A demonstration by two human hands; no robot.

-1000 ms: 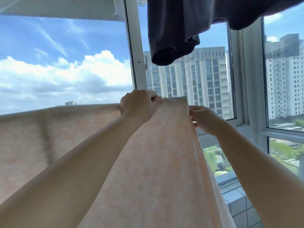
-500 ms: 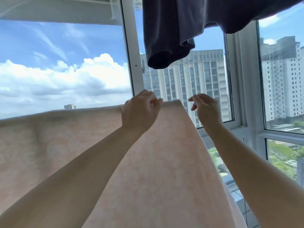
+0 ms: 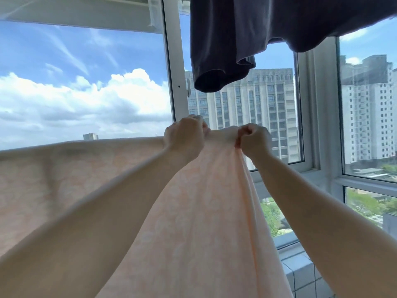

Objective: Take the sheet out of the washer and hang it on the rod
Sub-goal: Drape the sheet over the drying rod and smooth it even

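Note:
A pale peach patterned sheet (image 3: 193, 222) is draped over a horizontal line across the window, and its top fold runs from the left edge to the middle. The rod itself is hidden under the cloth. My left hand (image 3: 184, 138) grips the top fold from above. My right hand (image 3: 254, 139) is closed in a fist on the sheet's right edge, which is bunched just beside the left hand. The sheet hangs down between my forearms and fills the lower middle of the view.
A dark garment (image 3: 247, 35) hangs overhead, just above my hands. Behind stands a white window frame (image 3: 174, 82), with tall buildings outside. A tiled ledge (image 3: 300, 274) lies at the lower right under the window sill (image 3: 311, 168).
My right hand, free of the sheet half a second ago, has moved left and closed on its right edge. The edge is now bunched toward my left hand, which has stayed put.

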